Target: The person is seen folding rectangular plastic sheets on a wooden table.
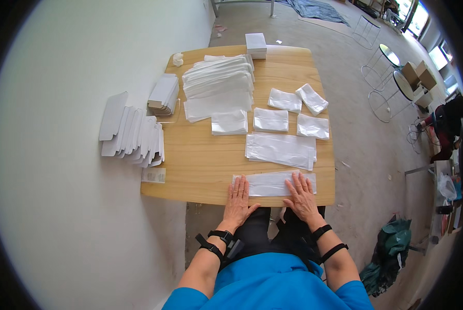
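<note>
A long strip-shaped white plastic bag lies flat along the table's near edge. My left hand presses its left end with fingers stretched out. On the bag's right part lies my right hand, flat with fingers spread. Just beyond is a wider stack of flat white bags. Several smaller folded white bundles, among them one bundle, sit farther back. A large fanned pile of white bags covers the table's back left.
Flat white cartons overhang the wooden table's left edge beside the wall. More folded cartons stand behind them. A white box stack is at the far edge. Round stools and a dark green bag are on the floor to the right.
</note>
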`<state>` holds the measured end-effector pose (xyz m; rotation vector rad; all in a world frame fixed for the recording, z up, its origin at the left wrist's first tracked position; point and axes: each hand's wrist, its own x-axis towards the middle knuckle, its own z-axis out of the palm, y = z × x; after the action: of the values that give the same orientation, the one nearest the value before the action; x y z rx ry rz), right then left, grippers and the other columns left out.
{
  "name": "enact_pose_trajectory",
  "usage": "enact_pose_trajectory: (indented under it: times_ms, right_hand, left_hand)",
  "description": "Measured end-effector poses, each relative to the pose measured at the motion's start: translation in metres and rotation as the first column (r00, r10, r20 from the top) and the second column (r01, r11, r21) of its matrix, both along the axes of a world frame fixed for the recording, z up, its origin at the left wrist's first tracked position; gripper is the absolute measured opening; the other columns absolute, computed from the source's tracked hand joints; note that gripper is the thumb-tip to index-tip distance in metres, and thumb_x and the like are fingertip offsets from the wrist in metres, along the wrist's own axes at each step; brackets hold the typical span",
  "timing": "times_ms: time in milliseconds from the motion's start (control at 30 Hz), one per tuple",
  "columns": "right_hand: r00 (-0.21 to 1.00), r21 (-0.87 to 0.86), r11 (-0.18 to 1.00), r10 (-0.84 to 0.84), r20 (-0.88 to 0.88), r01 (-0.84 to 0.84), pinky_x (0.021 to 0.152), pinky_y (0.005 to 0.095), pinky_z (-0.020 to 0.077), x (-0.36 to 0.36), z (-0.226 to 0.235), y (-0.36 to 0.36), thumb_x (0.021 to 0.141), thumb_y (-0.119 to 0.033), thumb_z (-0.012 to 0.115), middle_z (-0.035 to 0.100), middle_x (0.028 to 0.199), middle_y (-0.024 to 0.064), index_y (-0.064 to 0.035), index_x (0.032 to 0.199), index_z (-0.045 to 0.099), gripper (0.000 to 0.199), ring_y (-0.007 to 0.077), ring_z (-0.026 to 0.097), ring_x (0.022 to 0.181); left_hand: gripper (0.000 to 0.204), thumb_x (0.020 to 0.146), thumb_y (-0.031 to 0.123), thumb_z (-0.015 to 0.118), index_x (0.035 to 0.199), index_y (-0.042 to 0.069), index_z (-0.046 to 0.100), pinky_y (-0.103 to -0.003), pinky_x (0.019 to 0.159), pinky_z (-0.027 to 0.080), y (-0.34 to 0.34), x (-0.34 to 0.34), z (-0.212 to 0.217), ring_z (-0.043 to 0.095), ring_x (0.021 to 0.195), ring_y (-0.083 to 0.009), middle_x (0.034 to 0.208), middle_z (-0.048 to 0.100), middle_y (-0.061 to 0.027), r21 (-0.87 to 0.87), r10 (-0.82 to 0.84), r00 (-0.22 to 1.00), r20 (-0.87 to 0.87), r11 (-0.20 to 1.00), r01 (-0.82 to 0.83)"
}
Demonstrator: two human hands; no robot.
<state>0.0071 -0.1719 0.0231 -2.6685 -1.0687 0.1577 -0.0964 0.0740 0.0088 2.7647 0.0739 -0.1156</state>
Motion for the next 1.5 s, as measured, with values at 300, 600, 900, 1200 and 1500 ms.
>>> enact_pose_trajectory:
  times_ms: [300,600,900,1200,1500]
  right_hand:
    - [1.000,-0.001,1.000,-0.011,-0.003,0.011,0.116,0.0471,0.0115,-0.001,0.017,-0.003,0.080,-0.042,0.065,0.020,0.154,0.0126,-0.0149,0.144,0.034,0.075,0.0313,0.014,0.143]
    - [0.987,-0.050,0.986,0.156,-0.039,-0.158,0.116,0.0468,0.0114,0.006,0.008,0.026,0.083,-0.049,0.060,0.022,0.154,0.0104,-0.0169,0.143,0.036,0.073,0.0287,0.015,0.143]
    - [0.985,-0.038,0.985,0.167,-0.038,-0.169,0.117,0.0460,0.0120,0.018,0.005,0.014,0.084,-0.044,0.060,0.025,0.153,0.0110,-0.0161,0.141,0.038,0.067,0.0283,0.018,0.143]
    - [0.975,-0.020,0.975,0.220,-0.004,-0.220,0.117,0.0455,0.0109,0.025,0.001,0.004,0.085,-0.042,0.059,0.026,0.152,0.0100,-0.0143,0.142,0.037,0.066,0.0267,0.019,0.142]
    - [0.976,0.032,0.975,0.219,-0.003,-0.218,0.117,0.0453,0.0110,0.029,-0.001,0.002,0.086,-0.040,0.059,0.027,0.152,0.0104,-0.0137,0.142,0.037,0.066,0.0269,0.019,0.142]
  left_hand:
    - [0.094,0.086,0.053,0.053,0.150,0.005,0.005,-0.056,0.114,0.000,0.017,-0.014,0.004,0.001,0.145,-0.0331,0.158,0.003,-0.0125,0.042,0.080,0.996,0.030,0.996,-0.081]
    - [0.091,0.084,0.057,0.053,0.150,0.007,0.014,-0.053,0.116,0.003,0.031,-0.011,0.001,0.004,0.145,-0.0295,0.157,0.008,-0.0091,0.135,-0.036,0.999,-0.032,0.990,0.040]
    - [0.088,0.084,0.057,0.054,0.149,0.011,0.019,-0.051,0.116,0.004,0.045,-0.007,0.013,0.006,0.145,-0.0264,0.157,0.011,-0.0051,0.140,-0.131,0.988,-0.087,0.980,0.142]
    - [0.086,0.084,0.051,0.058,0.150,0.013,0.018,-0.047,0.117,0.003,0.048,-0.007,0.014,0.006,0.145,-0.0272,0.157,0.011,-0.0063,0.071,-0.129,0.987,-0.093,0.988,0.136]
    - [0.085,0.083,0.054,0.058,0.149,0.015,0.021,-0.048,0.117,0.005,0.054,-0.006,0.015,0.008,0.145,-0.0262,0.157,0.013,-0.0028,0.103,-0.145,0.987,-0.077,0.983,0.152]
